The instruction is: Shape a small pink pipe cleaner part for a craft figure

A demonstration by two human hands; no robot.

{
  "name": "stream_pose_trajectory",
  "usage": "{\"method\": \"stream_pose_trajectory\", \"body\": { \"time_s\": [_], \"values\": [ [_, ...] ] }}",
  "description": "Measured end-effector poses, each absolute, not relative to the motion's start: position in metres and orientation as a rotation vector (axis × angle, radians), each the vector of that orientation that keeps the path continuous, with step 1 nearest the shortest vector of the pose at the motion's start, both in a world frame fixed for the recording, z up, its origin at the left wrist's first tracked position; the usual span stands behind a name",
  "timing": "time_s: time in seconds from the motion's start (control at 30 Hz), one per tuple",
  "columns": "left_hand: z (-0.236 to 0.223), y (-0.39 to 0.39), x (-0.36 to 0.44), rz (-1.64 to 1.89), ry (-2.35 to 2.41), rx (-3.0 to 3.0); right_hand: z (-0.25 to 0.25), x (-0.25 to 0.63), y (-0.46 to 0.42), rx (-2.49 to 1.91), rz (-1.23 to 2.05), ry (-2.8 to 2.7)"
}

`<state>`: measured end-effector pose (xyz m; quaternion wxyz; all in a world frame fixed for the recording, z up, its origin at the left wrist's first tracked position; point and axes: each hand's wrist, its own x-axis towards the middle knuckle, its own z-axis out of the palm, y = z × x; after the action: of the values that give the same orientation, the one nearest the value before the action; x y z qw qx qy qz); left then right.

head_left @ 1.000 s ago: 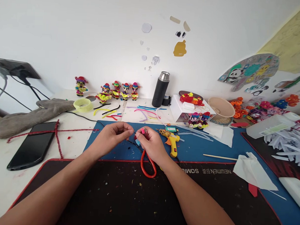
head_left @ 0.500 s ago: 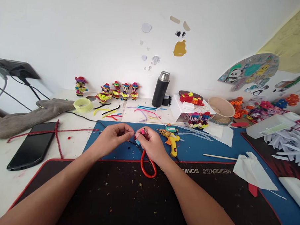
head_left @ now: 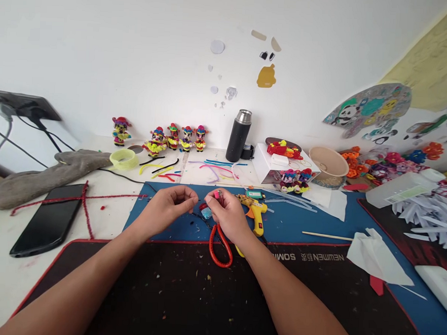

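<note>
My left hand (head_left: 173, 208) is closed in a pinch, thumb against forefinger. Whatever sits between those fingertips is too small to make out. A short gap to the right, my right hand (head_left: 224, 211) is wrapped round a pair of scissors, whose red looped handle (head_left: 220, 261) hangs out below the palm. A small pink piece (head_left: 217, 193) shows at the top of that hand. Beside its fingers is a fuzzy light-blue and dark-red piece (head_left: 205, 212); whether it is held or lying on the mat I cannot tell. The yellow glue gun (head_left: 257, 216) lies just right of this hand.
Several fuzzy figurines (head_left: 156, 142) stand along the wall, with cut pipe cleaners (head_left: 166, 167) before them. A black flask (head_left: 238, 136) stands behind my hands. Dark-red pipe cleaners (head_left: 84, 206) cross over a phone (head_left: 45, 224) on the left. White tissue (head_left: 378, 256) lies right.
My hands have drawn slightly apart, the gap between their fingertips widening. More of the light-blue and dark-red piece shows now. The whole view has shifted a little downward.
</note>
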<state>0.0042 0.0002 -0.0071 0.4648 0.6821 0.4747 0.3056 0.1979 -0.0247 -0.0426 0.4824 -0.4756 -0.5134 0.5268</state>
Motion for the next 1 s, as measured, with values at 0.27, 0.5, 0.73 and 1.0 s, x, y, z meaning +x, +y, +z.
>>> {"method": "stream_pose_trajectory", "body": {
  "time_s": [0.27, 0.5, 0.73, 1.0],
  "values": [
    [-0.0108, 0.0016, 0.0028, 0.748, 1.155, 1.691, -0.0409, 0.1955, -0.0269, -1.154, 1.290, -1.287],
    [-0.0113, 0.0006, 0.0041, 0.750, 1.142, 1.723, -0.0423, 0.1953, -0.0283, -1.167, 1.275, -1.352],
    [-0.0076, -0.0001, 0.0040, 0.743, 1.141, 1.695, -0.0411, 0.1956, -0.0281, -1.180, 1.260, -1.354],
    [-0.0039, 0.0015, 0.0048, 0.782, 1.187, 1.650, -0.0400, 0.1966, -0.0270, -1.186, 1.246, -1.321]
  ]
}}
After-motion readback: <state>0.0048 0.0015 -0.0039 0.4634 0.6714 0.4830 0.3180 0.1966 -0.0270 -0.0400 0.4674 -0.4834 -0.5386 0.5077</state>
